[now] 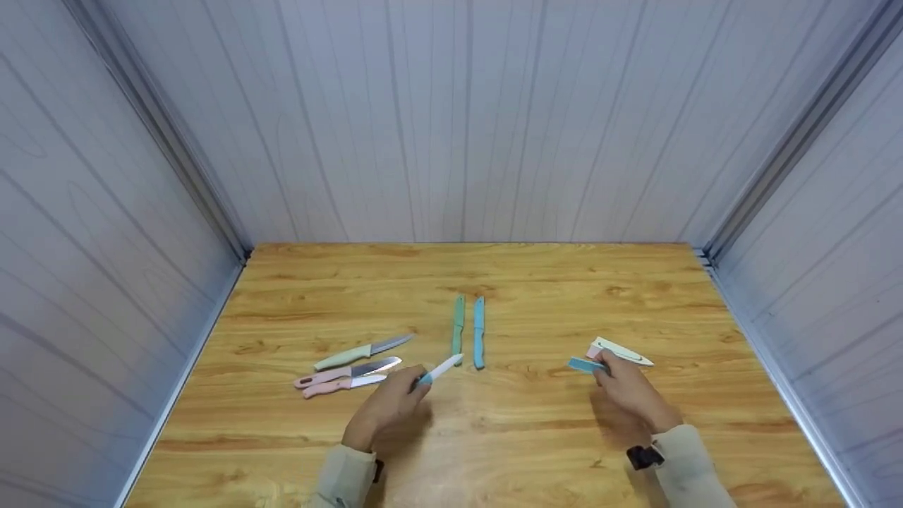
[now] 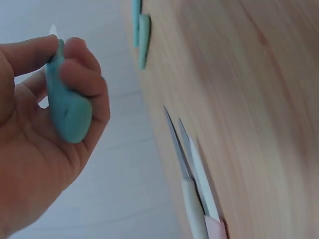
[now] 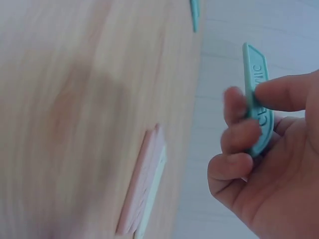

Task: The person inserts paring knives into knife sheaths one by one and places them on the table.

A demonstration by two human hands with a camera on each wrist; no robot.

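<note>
My left hand (image 1: 390,407) grips the blue handle (image 2: 67,112) of a small knife (image 1: 444,366), whose bare white blade points away to the right. In the left wrist view the fingers curl round that handle and only the blade's tip shows. Off to the right, my right hand (image 1: 633,389) holds a blue knife sheath (image 3: 256,72) between thumb and fingers; raised letters run along it, partly covered by the thumb. Just beyond this hand lie a cream sheath (image 1: 621,350) and a pink sheath (image 3: 142,181), close together on the table.
Left on the wooden table (image 1: 536,437) lie a pale green-handled knife (image 1: 346,357) and two pink-handled knives (image 1: 331,377), blades bare. At the centre, a green knife (image 1: 458,324) and a blue knife (image 1: 480,331) lie side by side, sheathed. Panelled walls (image 1: 451,127) enclose the back and sides.
</note>
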